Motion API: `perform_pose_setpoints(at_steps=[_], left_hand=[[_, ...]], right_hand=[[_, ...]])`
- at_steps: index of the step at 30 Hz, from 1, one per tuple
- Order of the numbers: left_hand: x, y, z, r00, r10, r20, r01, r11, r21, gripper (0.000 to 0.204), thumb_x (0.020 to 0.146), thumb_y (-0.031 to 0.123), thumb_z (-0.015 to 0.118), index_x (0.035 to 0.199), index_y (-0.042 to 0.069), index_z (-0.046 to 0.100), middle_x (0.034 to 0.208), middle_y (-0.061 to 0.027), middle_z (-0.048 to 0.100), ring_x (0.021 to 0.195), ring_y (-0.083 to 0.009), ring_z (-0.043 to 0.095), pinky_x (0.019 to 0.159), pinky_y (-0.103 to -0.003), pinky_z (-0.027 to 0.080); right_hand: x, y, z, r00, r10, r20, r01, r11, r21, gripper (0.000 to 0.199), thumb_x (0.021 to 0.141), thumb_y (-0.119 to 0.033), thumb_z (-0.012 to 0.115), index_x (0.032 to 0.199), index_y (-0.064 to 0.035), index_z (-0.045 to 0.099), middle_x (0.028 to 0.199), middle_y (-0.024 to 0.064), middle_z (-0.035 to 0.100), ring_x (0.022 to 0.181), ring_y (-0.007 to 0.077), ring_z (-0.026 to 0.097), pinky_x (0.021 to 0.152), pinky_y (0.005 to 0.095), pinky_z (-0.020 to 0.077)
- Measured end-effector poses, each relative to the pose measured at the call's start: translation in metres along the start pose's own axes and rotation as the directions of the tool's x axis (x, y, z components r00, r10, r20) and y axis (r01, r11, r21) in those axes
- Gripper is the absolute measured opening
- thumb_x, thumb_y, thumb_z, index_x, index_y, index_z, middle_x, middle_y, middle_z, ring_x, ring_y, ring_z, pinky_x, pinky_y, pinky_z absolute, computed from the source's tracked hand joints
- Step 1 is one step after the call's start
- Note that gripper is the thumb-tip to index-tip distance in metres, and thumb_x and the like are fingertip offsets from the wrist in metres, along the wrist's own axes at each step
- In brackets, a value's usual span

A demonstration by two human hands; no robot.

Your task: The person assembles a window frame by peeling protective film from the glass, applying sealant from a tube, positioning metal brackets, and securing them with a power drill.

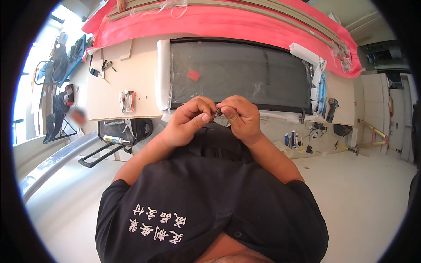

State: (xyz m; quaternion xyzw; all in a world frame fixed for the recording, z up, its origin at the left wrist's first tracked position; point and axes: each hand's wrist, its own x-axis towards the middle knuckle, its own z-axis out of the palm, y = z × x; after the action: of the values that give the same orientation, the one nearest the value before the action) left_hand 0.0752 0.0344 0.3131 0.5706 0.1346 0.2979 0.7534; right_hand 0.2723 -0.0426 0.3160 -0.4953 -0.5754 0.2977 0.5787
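My left hand (189, 119) and my right hand (240, 117) meet in front of my body at the near edge of the table. Between their pinched fingertips is a small dark piece (217, 113), mostly covered by the fingers, so its kind cannot be made out. Just beyond the hands lies a dark glass panel (237, 72) in a black frame, flat on the table. Clear film covers parts of it, and white foam (163, 74) wraps its left end. A red square (193, 75) rests on the glass.
Left on the table (147, 65) lie an orange-and-white packet (127, 101) and hand tools (105, 65). A cordless drill (332, 109) is at the right. Long beige profiles (263, 15) lie on pink sheeting (210, 24) behind. Below stands a black wheeled bag (140, 128). Another person's hand (121, 5) shows far left.
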Motion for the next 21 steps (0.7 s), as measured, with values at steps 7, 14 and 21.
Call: perform_pose_setpoints(at_steps=[7, 14, 21], left_hand=[[0.002, 0.002, -0.003, 0.932, -0.331, -0.150, 0.266, 0.902, -0.340, 0.024, 0.096, 0.000, 0.066, 0.117, 0.001, 0.056, 0.111, -0.0066, 0.064, 0.099, -0.0137, 0.065, 0.092, -0.030, 0.055], [-0.004, -0.020, -0.015, 0.871, -0.492, 0.017, 0.418, 0.720, -0.554, 0.038, 0.096, 0.005, 0.066, 0.131, 0.002, 0.054, 0.120, -0.0095, 0.065, 0.109, -0.0183, 0.067, 0.099, -0.034, 0.055], [-0.011, -0.035, -0.025, 0.877, -0.471, 0.094, 0.371, 0.540, -0.756, 0.031, 0.107, 0.023, 0.049, 0.128, 0.001, 0.056, 0.117, -0.0121, 0.067, 0.110, -0.0226, 0.068, 0.096, -0.035, 0.056]], right_hand=[[0.020, -0.010, -0.001, 0.947, 0.246, 0.205, -0.223, 0.966, -0.129, 0.015, 0.096, -0.013, 0.072, 0.103, 0.0002, 0.072, 0.085, 0.0059, 0.070, 0.074, 0.0130, 0.063, 0.067, 0.0278, 0.0510], [0.048, -0.026, 0.017, 0.722, 0.625, 0.297, -0.607, 0.778, -0.162, 0.030, 0.099, -0.013, 0.067, 0.125, 0.0007, 0.064, 0.073, -0.0011, 0.063, 0.063, 0.0055, 0.056, 0.056, 0.0236, 0.0453], [0.053, -0.017, 0.028, 0.588, 0.744, 0.318, -0.719, 0.660, -0.217, 0.039, 0.102, -0.016, 0.061, 0.137, 0.0015, 0.058, 0.067, -0.0033, 0.056, 0.054, 0.0037, 0.046, 0.050, 0.0227, 0.0371]])
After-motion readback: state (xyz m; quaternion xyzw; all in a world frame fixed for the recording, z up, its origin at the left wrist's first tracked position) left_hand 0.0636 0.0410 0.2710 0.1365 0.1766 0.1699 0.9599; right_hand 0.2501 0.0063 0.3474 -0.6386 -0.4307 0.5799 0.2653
